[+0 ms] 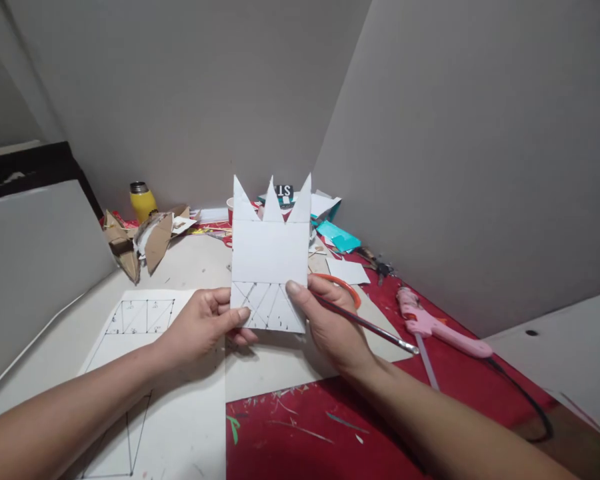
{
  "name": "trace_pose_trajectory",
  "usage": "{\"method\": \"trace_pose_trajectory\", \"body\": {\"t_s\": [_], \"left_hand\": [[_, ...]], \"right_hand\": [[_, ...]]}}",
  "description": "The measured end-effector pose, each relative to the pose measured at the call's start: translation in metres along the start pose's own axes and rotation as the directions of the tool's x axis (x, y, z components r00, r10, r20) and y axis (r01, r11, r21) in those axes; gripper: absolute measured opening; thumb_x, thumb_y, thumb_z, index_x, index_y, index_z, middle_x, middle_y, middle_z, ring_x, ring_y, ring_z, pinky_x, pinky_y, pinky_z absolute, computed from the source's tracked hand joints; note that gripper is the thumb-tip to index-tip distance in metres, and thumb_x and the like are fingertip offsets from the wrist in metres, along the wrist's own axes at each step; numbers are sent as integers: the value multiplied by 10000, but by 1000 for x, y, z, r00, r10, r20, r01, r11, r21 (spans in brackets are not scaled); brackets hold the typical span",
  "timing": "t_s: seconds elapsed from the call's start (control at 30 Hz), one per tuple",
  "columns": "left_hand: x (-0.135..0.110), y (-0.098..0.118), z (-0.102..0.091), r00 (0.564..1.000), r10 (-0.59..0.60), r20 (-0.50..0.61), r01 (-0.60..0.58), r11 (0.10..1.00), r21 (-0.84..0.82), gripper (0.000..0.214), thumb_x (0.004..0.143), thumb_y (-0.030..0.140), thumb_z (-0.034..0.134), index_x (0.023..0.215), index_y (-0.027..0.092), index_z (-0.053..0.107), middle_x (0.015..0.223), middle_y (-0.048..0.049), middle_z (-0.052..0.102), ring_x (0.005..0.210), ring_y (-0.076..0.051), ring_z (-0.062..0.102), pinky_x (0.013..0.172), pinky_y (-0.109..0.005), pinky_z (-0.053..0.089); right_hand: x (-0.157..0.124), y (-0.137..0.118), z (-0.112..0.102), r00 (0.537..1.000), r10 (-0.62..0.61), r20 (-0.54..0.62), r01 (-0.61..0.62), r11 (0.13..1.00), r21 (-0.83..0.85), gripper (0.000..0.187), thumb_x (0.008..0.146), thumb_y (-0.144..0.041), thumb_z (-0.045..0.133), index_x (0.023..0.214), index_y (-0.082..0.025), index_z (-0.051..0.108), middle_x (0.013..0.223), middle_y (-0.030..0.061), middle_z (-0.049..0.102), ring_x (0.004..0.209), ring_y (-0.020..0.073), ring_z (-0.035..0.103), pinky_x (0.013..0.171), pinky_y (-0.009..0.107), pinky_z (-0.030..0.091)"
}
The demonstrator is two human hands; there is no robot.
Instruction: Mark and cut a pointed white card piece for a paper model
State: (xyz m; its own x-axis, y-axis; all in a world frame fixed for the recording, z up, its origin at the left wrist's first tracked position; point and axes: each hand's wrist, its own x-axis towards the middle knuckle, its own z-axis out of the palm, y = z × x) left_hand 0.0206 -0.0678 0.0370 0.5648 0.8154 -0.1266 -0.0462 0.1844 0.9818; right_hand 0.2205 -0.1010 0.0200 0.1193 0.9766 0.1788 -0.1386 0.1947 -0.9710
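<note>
Both my hands hold up a white card cutout (270, 250) with three pointed spikes along its top edge. Pencil or pen lines in a triangle pattern cross its lower part. My left hand (213, 323) pinches the lower left corner, thumb in front and fingers behind. My right hand (333, 327) grips the lower right side with its thumb on the front. A dark pencil (370, 323) also sits in my right hand, sticking out to the right. Behind that hand shows the orange handle (347, 285) of what looks like scissors.
A white sheet with drawn triangles (190, 413) lies under my left arm. On the red tabletop (290, 440) at right rests a pink glue gun (440, 330). Cardboard pieces (157, 243), a yellow bottle (143, 201) and teal scraps (339, 237) stand at the back.
</note>
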Motion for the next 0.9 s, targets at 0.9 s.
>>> {"method": "trace_pose_trajectory", "body": {"t_s": [0.9], "left_hand": [[14, -1, -21, 930, 152, -334, -231, 949, -212, 330, 776, 282, 766, 1074, 158, 696, 1153, -100, 742, 863, -206, 747, 759, -270, 603]], "right_hand": [[19, 6, -6, 899, 93, 428, 420, 99, -902, 165, 830, -67, 498, 860, -186, 608, 847, 104, 721, 796, 245, 660, 645, 297, 355]]}}
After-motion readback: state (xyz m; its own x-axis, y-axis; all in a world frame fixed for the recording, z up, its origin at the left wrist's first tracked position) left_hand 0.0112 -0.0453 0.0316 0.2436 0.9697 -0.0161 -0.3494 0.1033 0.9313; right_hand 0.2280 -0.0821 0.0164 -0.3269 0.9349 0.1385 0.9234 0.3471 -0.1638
